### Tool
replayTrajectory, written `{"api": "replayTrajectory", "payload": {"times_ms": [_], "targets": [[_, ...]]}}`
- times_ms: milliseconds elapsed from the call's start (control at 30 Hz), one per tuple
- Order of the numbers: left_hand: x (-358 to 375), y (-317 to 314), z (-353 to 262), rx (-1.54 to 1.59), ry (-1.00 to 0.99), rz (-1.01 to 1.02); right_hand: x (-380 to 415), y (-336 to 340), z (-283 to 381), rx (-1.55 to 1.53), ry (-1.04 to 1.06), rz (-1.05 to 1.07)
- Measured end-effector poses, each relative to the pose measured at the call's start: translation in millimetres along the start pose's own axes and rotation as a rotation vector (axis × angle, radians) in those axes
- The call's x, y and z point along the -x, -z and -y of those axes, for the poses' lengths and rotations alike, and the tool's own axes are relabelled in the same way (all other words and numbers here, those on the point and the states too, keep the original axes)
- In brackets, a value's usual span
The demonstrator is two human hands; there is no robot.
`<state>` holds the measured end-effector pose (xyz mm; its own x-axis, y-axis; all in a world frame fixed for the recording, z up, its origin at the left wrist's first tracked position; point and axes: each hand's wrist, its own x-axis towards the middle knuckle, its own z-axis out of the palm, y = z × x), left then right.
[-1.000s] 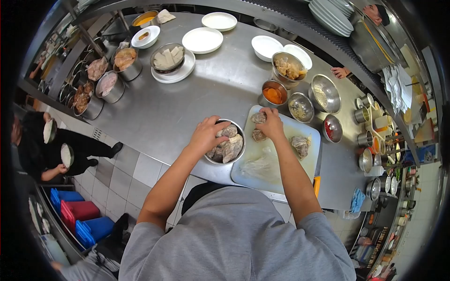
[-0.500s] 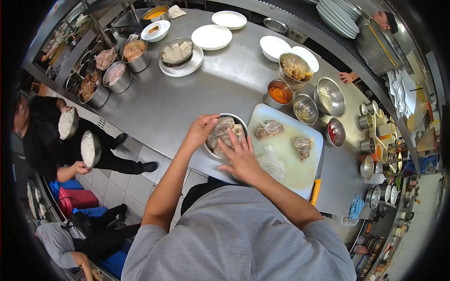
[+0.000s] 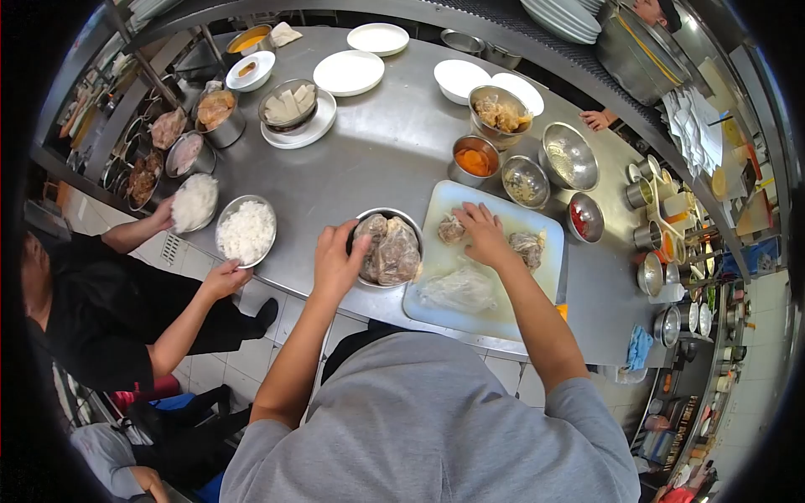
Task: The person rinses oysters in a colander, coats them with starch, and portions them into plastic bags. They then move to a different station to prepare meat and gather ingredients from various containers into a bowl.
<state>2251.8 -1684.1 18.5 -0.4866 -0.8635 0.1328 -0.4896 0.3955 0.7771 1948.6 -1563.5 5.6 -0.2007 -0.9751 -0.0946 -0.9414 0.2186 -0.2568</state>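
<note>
My left hand [image 3: 338,258] grips the left rim of a round metal bowl [image 3: 419,239], its thumb over the inside. Lumps of meat in clear plastic [image 3: 392,251] fill that bowl. My right hand [image 3: 484,235] is over the white cutting board [image 3: 432,314], fingers stretched out above a small plastic-wrapped meat piece [image 3: 450,228] and partly covering it. Another wrapped meat piece [image 3: 527,249] lies just right of this hand. A crumpled clear plastic bag [image 3: 459,291] rests on the near part of the board.
An orange knife handle [image 3: 563,312] shows at the board's right edge. Behind stand metal bowls, one with orange food [image 3: 475,161], one with red pieces [image 3: 584,217]. At left, a co-worker's hands hold two bowls of rice [image 3: 246,232] at the table edge. White plates [image 3: 349,74] lie farther back.
My right hand has left the bowl and moved right, over the meat on the board. My left hand has shifted onto the bowl's rim. The co-worker has brought the rice bowls to the table.
</note>
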Motion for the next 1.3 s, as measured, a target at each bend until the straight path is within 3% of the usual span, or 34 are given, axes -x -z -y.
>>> {"api": "replayTrajectory", "payload": {"times_ms": [33, 100, 167, 200, 333, 400, 567, 633, 667, 767, 833, 900, 933, 1233, 1300], "targets": [[-1, 0, -5, -0.143, -0.092, -0.048, -2, -1, -2, -0.002, 0.006, -0.003], [-3, 0, -12, -0.157, -0.159, -0.082, -7, 0, -5, -0.065, -0.201, 0.129], [-8, 0, -12, -0.138, -0.372, 0.051, -7, -20, -15, -0.201, -0.205, 0.026], [-9, 0, -9, -0.106, -0.342, 0.134, -9, -23, -13, -0.336, -0.217, -0.080], [-18, -9, 3, -0.266, -0.382, 0.184, -16, -7, 1, -0.566, -0.254, -0.064], [-20, -11, 0, -0.232, -0.350, 0.116, -15, 21, 39, -0.961, -0.196, -0.122], [-20, -17, 10, -0.141, -0.380, -0.038, -28, 71, 108, -0.907, -0.044, -0.179], [-17, -20, 20, -0.127, -0.378, -0.083, -38, 74, 122, -0.395, 0.237, -0.153], [-15, -22, 26, -0.120, -0.380, -0.107, -43, 69, 125, -0.313, 0.259, 0.061], [-9, -27, 30, -0.001, -0.370, -0.219, -36, 36, 140, -0.133, 0.180, 0.123], [-10, -28, 18, 0.107, -0.346, -0.317, -39, 24, 137, -0.132, 0.201, 0.139], [-9, -17, 2, -0.006, -0.436, -0.265, -36, 17, 141, -0.064, 0.180, 0.091], [-9, -11, -1, -0.113, -0.438, -0.098, -34, 14, 145, -0.071, 0.186, 0.097], [-22, -28, 15, -0.086, -0.351, -0.152, -40, -7, 151, -0.131, 0.068, -0.007], [-26, -28, 15, -0.070, -0.365, -0.150, -42, 1, 142, -0.200, 0.172, 0.028]]}}
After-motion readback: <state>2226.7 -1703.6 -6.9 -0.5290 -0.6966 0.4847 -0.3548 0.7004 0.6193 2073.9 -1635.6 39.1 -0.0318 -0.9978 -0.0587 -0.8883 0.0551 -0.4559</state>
